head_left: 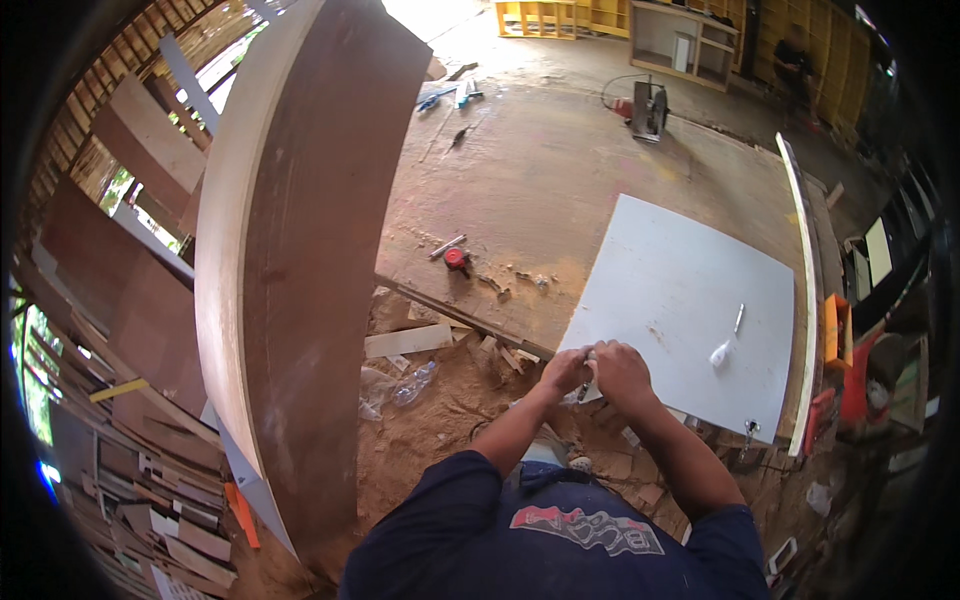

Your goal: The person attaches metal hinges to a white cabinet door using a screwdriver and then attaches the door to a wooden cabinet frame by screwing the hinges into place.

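Observation:
My left hand [567, 371] and my right hand [621, 374] meet at the near left corner of a white panel [680, 275]. Both are closed, fingertips together around something small that they mostly hide. A dark bit of something shows just below them. The panel lies flat on a large wooden worktable [530, 160]. On it, right of my hands, are a small white bundle [720, 354] and a slim pen-like stick [740, 318]. A small metal fitting [752, 428] sits by the panel's near right corner.
A tall brown board [320, 230] stands close on my left. On the table are a red tape measure [457, 260], a silver tube [447, 246] and a power tool [648, 112]. Sawdust and offcuts [410, 341] cover the floor. A person [793, 60] is far right.

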`<state>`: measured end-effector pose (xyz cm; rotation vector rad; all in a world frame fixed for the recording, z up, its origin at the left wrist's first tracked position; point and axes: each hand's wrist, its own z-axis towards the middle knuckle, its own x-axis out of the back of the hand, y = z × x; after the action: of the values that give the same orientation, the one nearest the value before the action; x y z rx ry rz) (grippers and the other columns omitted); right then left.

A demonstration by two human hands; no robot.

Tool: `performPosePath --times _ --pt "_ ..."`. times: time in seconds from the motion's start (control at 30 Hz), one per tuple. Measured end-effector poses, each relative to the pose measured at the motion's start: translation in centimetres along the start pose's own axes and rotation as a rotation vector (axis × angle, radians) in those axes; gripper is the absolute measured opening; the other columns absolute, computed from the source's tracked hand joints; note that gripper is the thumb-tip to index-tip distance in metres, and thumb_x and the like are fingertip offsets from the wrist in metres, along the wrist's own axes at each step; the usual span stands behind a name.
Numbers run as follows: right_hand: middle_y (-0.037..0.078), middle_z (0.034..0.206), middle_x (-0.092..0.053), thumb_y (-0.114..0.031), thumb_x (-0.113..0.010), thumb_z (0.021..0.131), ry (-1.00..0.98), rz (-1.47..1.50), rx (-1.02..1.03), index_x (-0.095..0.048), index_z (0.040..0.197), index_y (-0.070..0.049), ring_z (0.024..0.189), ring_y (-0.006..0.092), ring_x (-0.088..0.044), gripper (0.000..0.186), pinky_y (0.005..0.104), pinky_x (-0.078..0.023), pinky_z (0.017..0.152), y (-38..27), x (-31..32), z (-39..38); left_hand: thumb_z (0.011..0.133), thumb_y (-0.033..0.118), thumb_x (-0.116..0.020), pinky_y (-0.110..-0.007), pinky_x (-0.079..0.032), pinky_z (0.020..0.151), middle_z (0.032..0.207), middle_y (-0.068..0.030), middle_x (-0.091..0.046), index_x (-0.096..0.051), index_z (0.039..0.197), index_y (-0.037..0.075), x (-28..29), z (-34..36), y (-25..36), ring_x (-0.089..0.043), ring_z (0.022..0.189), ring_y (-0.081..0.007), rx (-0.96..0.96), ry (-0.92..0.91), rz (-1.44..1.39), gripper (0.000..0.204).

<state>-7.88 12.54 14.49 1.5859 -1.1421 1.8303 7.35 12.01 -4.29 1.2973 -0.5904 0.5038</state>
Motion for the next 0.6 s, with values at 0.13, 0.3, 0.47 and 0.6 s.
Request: performPosePath --times 0.13,0.3,0.47,0.6 --pt "0.019 0.095 -0.072 -0.027 -0.063 0.099 -0.019 0.094 -0.009 -0.066 0.1 -0.003 0.097 0.0369 -0.071 0.024 0.0464 -0.055 0.09 -3.6 -0.2 0.2 0.088 0.021 -0.067 -0.051 -0.055 0.082 0.095 -0.0252 -0.072 -0.066 0.108 0.005 0.4 -2.2 -3.6 -0.07 0.093 -0.0425 0.008 -0.024 0.065 0.025" --pt "0.021 0.094 -0.073 -0.023 -0.063 0.096 0.027 0.05 0.063 -0.067 0.1 -0.002 0.094 0.0352 -0.073 0.022 0.0437 -0.059 0.086 -2.8 0.0 -0.7 0.091 0.019 -0.061 -0.051 -0.056 0.083 0.098 -0.0238 -0.073 -0.07 0.102 0.005 1.8 -1.5 -1.2 -0.07 0.095 -0.0417 0.065 -0.081 0.092 0.02" --pt "0.019 0.093 -0.075 -0.021 -0.063 0.092 0.092 -0.044 0.075 -0.07 0.097 -0.002 0.093 0.0302 -0.076 0.021 0.0394 -0.061 0.083 -1.4 -1.3 0.1 0.093 0.017 -0.054 -0.053 -0.056 0.082 0.094 -0.0245 -0.073 -0.073 0.098 0.005 1.6 -1.3 0.1 -0.07 0.093 -0.0442 0.051 -0.056 0.139 0.023" --pt "0.016 0.085 -0.075 -0.027 -0.064 0.095 0.03 -0.061 -0.041 -0.069 0.096 -0.003 0.085 0.0318 -0.076 0.024 0.0414 -0.061 0.078 -1.7 -1.2 1.7 0.095 0.021 -0.056 -0.053 -0.055 0.082 0.093 -0.0244 -0.073 -0.073 0.103 0.006 2.5 -1.1 -0.8 -0.07 0.092 -0.0451 0.099 -0.082 0.127 0.024"
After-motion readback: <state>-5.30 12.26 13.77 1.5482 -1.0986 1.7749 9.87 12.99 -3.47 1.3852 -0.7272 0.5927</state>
